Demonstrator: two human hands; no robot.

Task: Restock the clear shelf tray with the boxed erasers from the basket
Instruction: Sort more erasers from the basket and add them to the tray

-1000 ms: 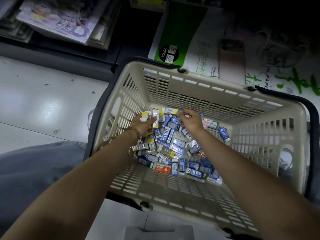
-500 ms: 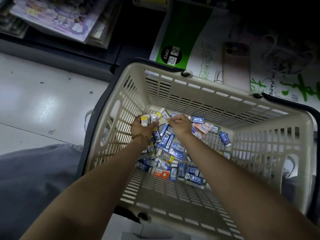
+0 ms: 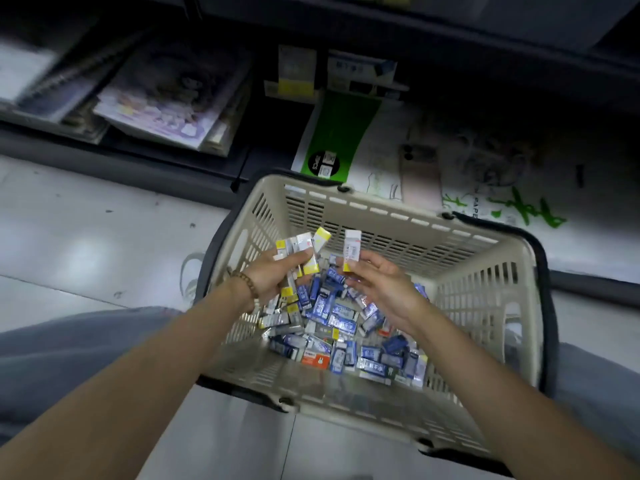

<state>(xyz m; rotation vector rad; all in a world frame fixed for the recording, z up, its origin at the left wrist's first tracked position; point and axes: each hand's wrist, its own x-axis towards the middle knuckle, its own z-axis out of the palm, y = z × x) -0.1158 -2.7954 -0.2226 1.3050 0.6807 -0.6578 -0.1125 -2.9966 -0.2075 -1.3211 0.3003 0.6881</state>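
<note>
While both forearms reach down over the cream basket [image 3: 381, 216], which stands on the pale floor [image 3: 86, 244], each hand holds stock above the heap inside it. The left hand [image 3: 273, 275] has its grip curled round a small fan of boxes [image 3: 304, 249], white with yellow ends, the thumb pressing across their fronts and the tops sticking up past the fingers (how many there are I cannot tell, several at least). A beaded bracelet [image 3: 246, 284] sits on that wrist. The right hand [image 3: 381, 285] pinches a single box [image 3: 351, 249] between thumb and fingertips. It is held upright, white with a barcode label and a yellow lower end, and stands just beside the left hand's fan without touching it. Below both hands the loose erasers [image 3: 341, 322] lie in a jumble on the basket's bottom, mostly in blue and white sleeves, with some yellow-tipped ones toward the left wall and one orange box [image 3: 315, 359] near the front edge of the pile. Dark handles [image 3: 545, 271] hang folded down outside the rim. Beyond the basket, a low shelf carries a green and white paper pack [image 3: 337, 133] just behind the far rim, and to its left a blurred stack of notebooks [image 3: 166, 98]. Grey trouser cloth [image 3: 69, 341] shows at the lower left, beside the left forearm.
</note>
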